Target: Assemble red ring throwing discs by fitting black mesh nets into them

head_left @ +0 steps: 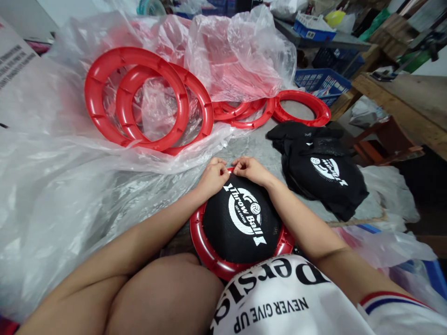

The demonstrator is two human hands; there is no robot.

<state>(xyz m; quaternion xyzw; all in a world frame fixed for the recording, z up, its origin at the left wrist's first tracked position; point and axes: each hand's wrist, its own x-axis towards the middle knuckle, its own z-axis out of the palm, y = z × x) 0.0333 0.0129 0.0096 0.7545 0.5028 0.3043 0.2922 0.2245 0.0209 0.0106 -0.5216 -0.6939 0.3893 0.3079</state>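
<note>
Both bare arms reach forward and draw inward, so the left hand (213, 177) and right hand (252, 169) nearly meet, knuckles up. The fingers of each curl down toward the thumb in a pinch. The left forearm (157, 221) slants in from one side, the right forearm (302, 216) from the other, above a bare bent leg (167, 298).

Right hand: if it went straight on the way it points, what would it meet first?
Probably the left hand, at the far edge of the red ring, though depth is unclear.
</note>
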